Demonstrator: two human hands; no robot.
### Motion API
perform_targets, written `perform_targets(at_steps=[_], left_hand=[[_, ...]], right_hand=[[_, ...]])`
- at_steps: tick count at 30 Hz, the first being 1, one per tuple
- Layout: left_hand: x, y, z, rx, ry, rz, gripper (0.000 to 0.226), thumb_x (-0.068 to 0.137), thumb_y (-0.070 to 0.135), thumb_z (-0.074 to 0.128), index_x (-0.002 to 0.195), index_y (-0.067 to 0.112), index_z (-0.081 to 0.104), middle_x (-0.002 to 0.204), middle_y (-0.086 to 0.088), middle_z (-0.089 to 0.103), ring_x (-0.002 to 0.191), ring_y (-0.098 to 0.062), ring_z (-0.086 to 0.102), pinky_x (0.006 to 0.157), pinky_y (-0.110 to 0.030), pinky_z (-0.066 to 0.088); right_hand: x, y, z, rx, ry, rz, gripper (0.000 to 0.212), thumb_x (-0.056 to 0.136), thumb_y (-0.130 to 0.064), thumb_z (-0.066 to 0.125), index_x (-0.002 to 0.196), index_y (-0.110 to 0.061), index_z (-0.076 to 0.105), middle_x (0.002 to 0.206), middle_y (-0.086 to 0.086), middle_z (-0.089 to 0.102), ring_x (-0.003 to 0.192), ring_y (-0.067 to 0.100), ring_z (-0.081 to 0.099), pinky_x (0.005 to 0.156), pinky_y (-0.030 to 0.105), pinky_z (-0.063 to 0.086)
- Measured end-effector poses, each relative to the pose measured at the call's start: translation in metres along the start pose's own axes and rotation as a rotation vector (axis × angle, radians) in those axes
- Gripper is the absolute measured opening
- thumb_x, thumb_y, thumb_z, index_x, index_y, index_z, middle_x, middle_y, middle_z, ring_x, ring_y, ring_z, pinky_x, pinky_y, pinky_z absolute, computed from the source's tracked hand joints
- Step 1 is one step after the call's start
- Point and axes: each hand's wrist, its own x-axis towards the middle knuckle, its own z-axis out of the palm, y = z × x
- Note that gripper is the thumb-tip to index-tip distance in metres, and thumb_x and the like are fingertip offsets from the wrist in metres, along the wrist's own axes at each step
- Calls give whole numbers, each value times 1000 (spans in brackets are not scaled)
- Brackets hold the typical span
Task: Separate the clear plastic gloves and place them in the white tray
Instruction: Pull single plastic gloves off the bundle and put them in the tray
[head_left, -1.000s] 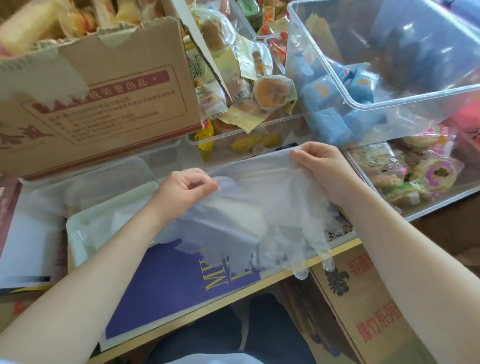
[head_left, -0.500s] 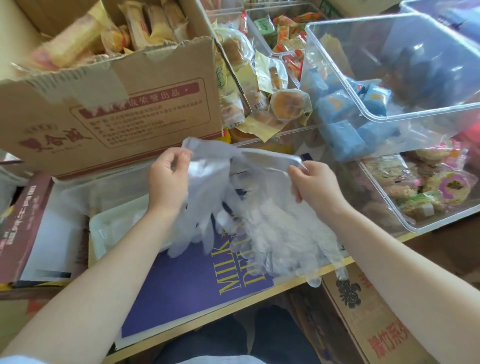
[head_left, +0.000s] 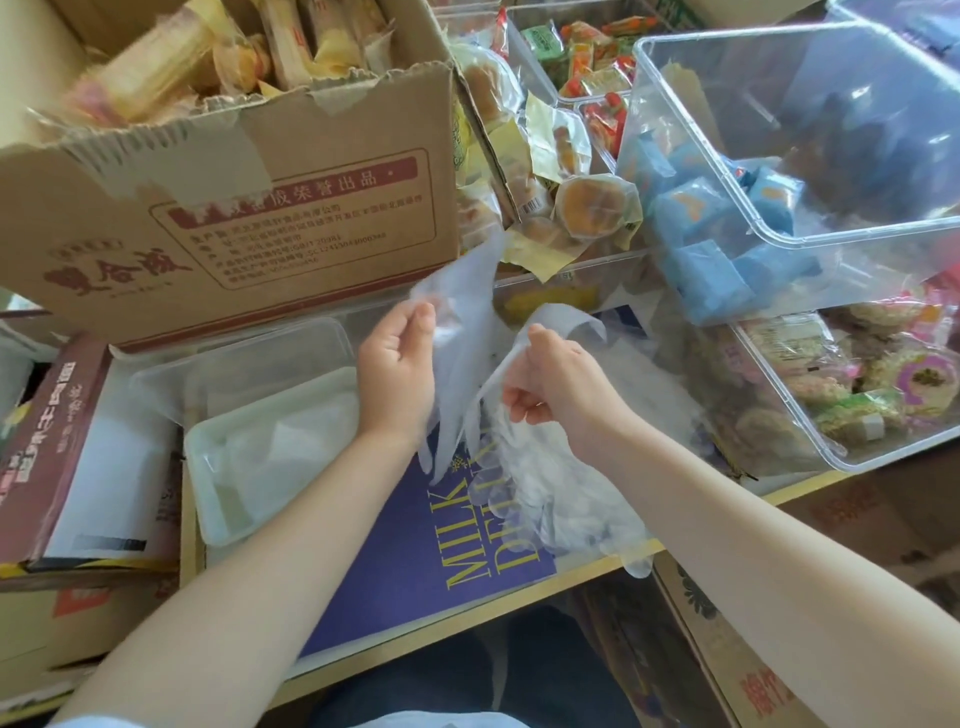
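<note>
My left hand (head_left: 397, 371) pinches the cuff of one clear plastic glove (head_left: 460, 364), which hangs down with its fingers over the purple box. My right hand (head_left: 553, 387) grips the cuffs of a bunch of clear gloves (head_left: 558, 493) that droops to the table's front edge. The two hands are close together, the single glove partly pulled away from the bunch. The white tray (head_left: 202, 483) lies just left of my left forearm, with some clear film inside it.
A purple box lid (head_left: 395, 566) marked MILK lies under the gloves. A torn cardboard carton (head_left: 234, 208) of snacks stands behind. Clear bins (head_left: 805, 156) of wrapped cakes fill the right. A clear lid (head_left: 249, 364) lies behind the tray. A maroon box (head_left: 47, 441) sits left.
The flat stack of gloves held stretched between both hands has been gathered. My hands have come together and my left hand has peeled one glove upward from the bunch.
</note>
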Motion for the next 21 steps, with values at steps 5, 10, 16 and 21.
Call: perform_targets(at_steps=[5, 10, 16, 21], left_hand=[[-18, -5, -3, -24, -339, -1, 23, 97, 17, 47, 100, 34, 63, 98, 23, 67, 97, 9, 60, 84, -8, 41], [-24, -7, -6, -191, -513, -72, 27, 88, 36, 57, 115, 33, 58, 103, 23, 68, 105, 0, 60, 88, -15, 44], [-18, -9, -13, -98, -438, -50, 17, 92, 19, 57, 103, 23, 70, 91, 3, 71, 90, -6, 63, 86, -21, 46], [-7, -10, -22, -129, -440, -212, 19, 95, 15, 53, 95, 20, 72, 96, 5, 72, 92, -10, 61, 87, -28, 47]], right_hand=[[5, 0, 9, 25, -54, -57, 47, 99, -23, 31, 57, -7, 44, 49, 3, 43, 40, 10, 38, 45, 19, 32], [7, 0, 13, 6, -118, -62, 52, 100, -39, 31, 64, -6, 50, 55, 6, 44, 47, 12, 37, 53, 24, 31], [7, -4, 9, -152, -250, -56, 94, 85, -74, 11, 74, 1, 67, 58, 4, 54, 52, 14, 44, 55, 23, 34], [9, 9, -10, -581, 221, -563, 48, 75, -57, 58, 84, -10, 60, 71, 1, 53, 63, 12, 44, 64, 28, 41]])
